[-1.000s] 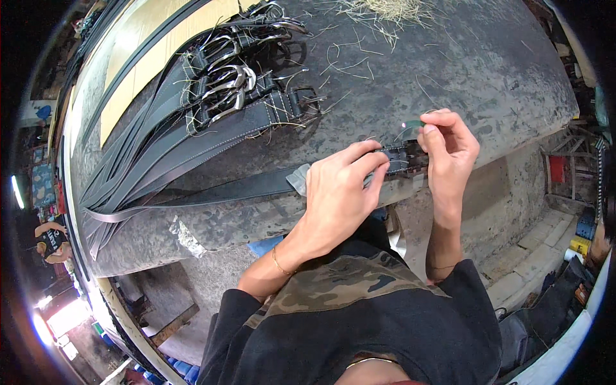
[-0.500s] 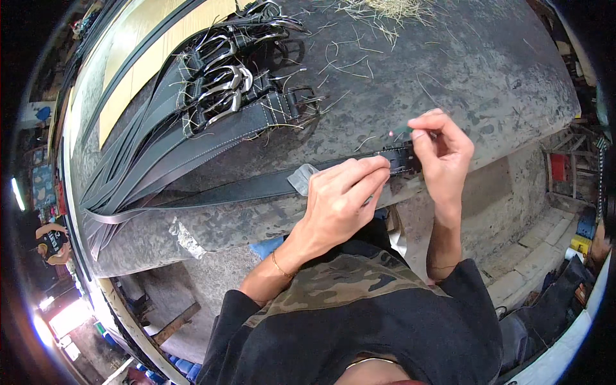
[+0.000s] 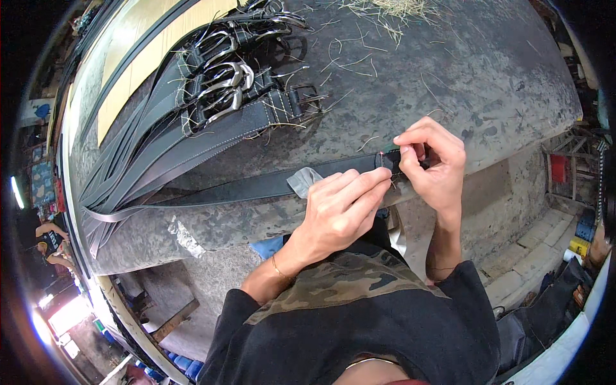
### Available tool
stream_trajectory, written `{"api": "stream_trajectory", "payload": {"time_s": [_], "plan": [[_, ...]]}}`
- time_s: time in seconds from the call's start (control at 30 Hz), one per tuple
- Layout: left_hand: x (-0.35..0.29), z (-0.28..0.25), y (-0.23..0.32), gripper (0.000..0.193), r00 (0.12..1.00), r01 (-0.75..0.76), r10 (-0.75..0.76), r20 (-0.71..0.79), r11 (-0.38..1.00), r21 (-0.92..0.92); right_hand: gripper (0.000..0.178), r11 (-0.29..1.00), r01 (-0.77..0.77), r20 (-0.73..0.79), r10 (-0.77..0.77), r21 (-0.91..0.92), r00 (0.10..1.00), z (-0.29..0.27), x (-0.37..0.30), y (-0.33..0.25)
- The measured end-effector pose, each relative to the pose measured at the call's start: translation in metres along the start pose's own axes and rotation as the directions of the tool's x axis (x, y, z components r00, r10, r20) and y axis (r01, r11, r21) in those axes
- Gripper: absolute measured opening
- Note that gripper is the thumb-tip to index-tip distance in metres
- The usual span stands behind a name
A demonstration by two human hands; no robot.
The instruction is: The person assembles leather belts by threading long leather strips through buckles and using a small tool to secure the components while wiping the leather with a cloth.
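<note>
A black leather belt (image 3: 256,186) lies along the near edge of the bench, its buckle end between my hands. My left hand (image 3: 343,208) is closed, its thumb and fingers pinching that end, where pale thread ends stick out. At its right, my right hand (image 3: 439,163) is closed in a pinch round a small greenish tool (image 3: 389,151) with a pinkish-red tip. The tip is right at the belt, beside my left fingertips; the tool's kind is unclear. A grey scrap (image 3: 304,182) sits on the belt by my left knuckles.
A pile of black belts (image 3: 154,135) with silver buckles (image 3: 231,83) and loose threads spreads over the left of the dark bench (image 3: 449,83). Pale thread cuttings (image 3: 398,9) are heaped at the far edge. Another person (image 3: 52,242) is far off at the left.
My right hand has come down and left, bringing the tool's tip from above the belt to its surface. My left hand has barely moved, still pinching the belt's end.
</note>
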State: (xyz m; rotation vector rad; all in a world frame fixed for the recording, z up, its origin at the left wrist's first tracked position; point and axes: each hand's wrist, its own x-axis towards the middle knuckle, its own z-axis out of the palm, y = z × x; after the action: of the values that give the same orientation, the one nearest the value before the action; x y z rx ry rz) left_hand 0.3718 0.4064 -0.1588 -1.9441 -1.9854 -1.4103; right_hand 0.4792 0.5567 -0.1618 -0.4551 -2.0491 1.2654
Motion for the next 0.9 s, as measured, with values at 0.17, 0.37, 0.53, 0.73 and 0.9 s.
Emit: {"api": "stream_trajectory", "payload": {"time_s": [0.17,0.37,0.53,0.73,0.9], "plan": [[-0.001,0.001,-0.001,0.028,1.000,-0.006,0.006,-0.005,1.000,-0.005,0.019,1.000,-0.011,0.004,0.011,-0.013,1.000,0.000,-0.001,0.001],[-0.002,0.000,0.000,0.027,0.999,-0.034,0.034,-0.006,0.999,-0.012,0.018,1.000,-0.011,-0.008,0.011,-0.017,1.000,0.000,-0.001,0.000],[-0.011,-0.004,0.000,0.025,0.995,-0.095,0.094,0.011,0.996,0.001,0.016,0.999,0.012,-0.010,-0.012,0.053,1.000,-0.004,-0.001,0.003],[-0.016,-0.003,-0.002,0.025,0.978,-0.206,0.204,0.039,0.977,0.049,0.015,0.991,0.131,0.079,-0.134,0.040,0.988,-0.005,0.000,0.003],[-0.015,-0.004,0.001,0.021,0.984,-0.178,0.177,0.019,0.983,0.037,0.015,0.988,0.153,0.096,-0.155,0.028,0.983,-0.005,0.001,0.003]]}}
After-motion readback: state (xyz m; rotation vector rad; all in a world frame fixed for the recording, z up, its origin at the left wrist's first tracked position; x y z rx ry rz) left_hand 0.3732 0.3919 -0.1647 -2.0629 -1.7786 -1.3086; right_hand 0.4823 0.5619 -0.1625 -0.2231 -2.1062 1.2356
